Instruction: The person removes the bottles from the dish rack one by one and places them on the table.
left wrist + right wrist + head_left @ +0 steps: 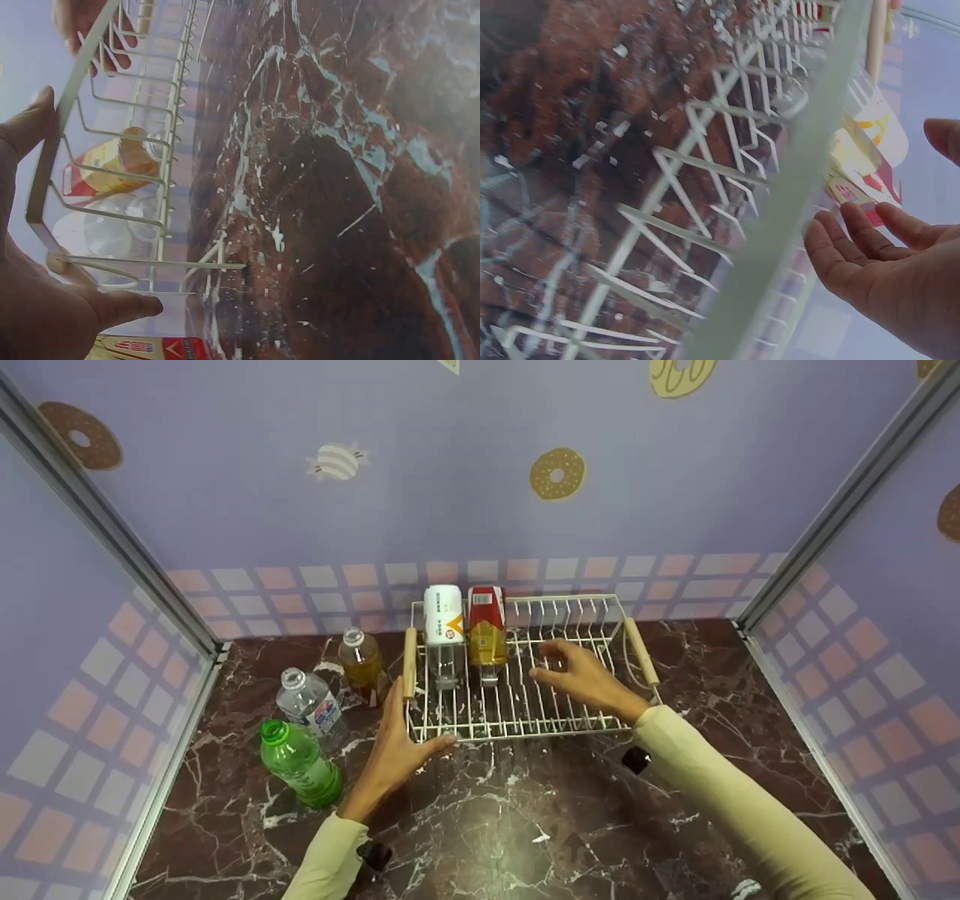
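Note:
A white wire rack point(540, 729) with wooden side handles stands near the back wall. Inside, on its left side, lie a white-labelled clear bottle point(445, 615) and a red-and-gold carton-like bottle point(487, 630), necks toward me. My left hand point(396, 754) is at the rack's near left corner, fingers straight along the left handle point(410, 664) and thumb at the front rim. My right hand point(589, 681) hovers over the rack's right half with thumb and fingers parted, holding nothing. The right wrist view shows those fingers point(870, 244) slightly bent behind the rim.
Left of the rack stand a green bottle point(304, 769), a clear bottle point(313, 709) and an amber bottle point(362, 667). Dark marbled tabletop point(495, 810) spreads in front. Patterned panels enclose the back and both sides; the back wall point(450, 517) rises just behind the rack.

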A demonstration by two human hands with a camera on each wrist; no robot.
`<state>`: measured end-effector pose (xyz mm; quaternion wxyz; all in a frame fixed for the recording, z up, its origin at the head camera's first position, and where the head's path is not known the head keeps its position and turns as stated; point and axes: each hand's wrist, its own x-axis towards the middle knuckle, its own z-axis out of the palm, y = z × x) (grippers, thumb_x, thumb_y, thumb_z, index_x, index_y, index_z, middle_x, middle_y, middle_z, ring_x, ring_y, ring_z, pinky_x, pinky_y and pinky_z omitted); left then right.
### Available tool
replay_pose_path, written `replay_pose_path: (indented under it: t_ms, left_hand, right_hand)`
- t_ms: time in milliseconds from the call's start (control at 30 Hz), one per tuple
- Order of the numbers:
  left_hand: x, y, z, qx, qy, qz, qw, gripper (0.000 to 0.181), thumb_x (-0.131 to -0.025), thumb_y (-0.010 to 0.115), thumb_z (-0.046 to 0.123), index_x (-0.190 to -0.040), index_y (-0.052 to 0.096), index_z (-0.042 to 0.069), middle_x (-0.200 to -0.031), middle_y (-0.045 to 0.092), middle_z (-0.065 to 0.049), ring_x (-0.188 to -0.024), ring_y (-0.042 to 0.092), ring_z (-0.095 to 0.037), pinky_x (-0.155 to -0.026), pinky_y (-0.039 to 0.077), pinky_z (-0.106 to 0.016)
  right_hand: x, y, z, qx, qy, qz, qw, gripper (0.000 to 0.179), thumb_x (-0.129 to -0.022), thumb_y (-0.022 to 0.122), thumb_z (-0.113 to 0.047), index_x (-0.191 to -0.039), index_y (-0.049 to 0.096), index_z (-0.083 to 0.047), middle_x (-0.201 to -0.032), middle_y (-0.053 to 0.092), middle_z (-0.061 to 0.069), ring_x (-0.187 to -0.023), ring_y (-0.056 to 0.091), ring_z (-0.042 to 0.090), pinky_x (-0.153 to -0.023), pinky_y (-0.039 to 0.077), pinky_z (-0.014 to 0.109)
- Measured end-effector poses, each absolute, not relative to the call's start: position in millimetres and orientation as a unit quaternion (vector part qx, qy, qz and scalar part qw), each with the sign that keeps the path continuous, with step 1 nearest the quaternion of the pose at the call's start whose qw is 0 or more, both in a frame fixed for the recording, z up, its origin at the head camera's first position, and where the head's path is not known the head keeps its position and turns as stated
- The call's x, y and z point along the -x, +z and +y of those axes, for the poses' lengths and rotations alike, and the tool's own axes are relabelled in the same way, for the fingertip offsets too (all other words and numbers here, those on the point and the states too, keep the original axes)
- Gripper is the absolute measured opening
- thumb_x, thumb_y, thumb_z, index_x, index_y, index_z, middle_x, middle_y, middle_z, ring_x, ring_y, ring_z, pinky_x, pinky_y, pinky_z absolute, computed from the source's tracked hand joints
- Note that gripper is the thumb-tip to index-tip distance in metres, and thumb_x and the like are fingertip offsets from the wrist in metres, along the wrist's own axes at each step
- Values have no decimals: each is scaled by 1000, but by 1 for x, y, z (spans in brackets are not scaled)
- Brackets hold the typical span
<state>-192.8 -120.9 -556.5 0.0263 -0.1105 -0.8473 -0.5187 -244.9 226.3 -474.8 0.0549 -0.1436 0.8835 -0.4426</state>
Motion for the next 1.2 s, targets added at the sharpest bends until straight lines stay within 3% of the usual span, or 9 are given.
replay_pose_path:
  t_ms: [167, 867, 1200]
  left_hand:
    - [196, -564, -122, 106, -531, -841, 15, 142, -81, 98, 47, -177, 2, 7, -183, 2, -26, -166, 10, -51, -132, 12, -73]
    - [194, -570, -121, 99, -581, -808, -2, 138, -85, 97, 41, -178, -2, 19, -183, 2, -23, -166, 12, -52, -128, 14, -78]
    - [192, -571, -120, 95, -591, -801, -6, 138, -84, 98, 36, -178, -2, 20, -183, 3, -25, -164, 17, -54, -129, 15, -77]
  right_hand:
    - [260, -468, 223, 148, -438, 884, 63, 71, -104, 76, -33, -156, 49, 8, -153, 58, 30, -141, 57, 48, -120, 49, 61]
    - [315, -474, 198, 145, -474, 856, 147, 77, -101, 81, -32, -162, 46, 0, -159, 54, 27, -144, 55, 44, -121, 48, 60]
    - [327, -485, 196, 119, -491, 846, 169, 80, -97, 83, -32, -160, 46, 2, -149, 61, 23, -137, 59, 42, -120, 48, 63]
